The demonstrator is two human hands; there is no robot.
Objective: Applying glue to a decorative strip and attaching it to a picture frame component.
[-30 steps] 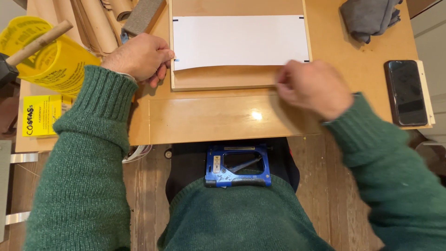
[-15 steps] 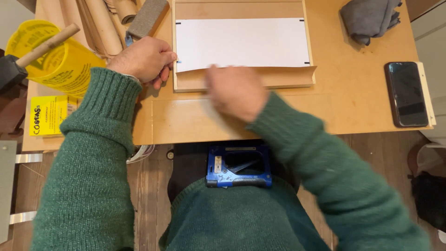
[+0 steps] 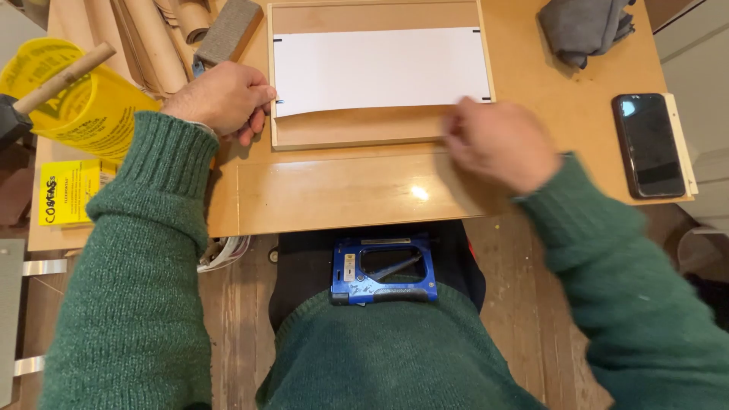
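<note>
A shallow wooden frame (image 3: 357, 129) lies on the workbench with a white sheet (image 3: 380, 68) stretched across it. My left hand (image 3: 224, 99) grips the frame's left edge, fingertips at the sheet's lower left corner. My right hand (image 3: 501, 144) is blurred and rests at the right end of the frame's front rail, just below the sheet's lower right corner. Whether it holds anything is unclear. A blue staple gun (image 3: 383, 272) lies in my lap below the bench edge.
A black phone (image 3: 649, 144) lies at the bench's right edge and a grey cloth (image 3: 585, 26) at the back right. On the left are a yellow bag (image 3: 83, 106), a wooden handle (image 3: 64, 76), paper rolls (image 3: 152, 38) and a grey block (image 3: 228, 30).
My right hand slid left along the frame's front rail to the middle, then back to the right end. My left hand stayed on the left edge.
</note>
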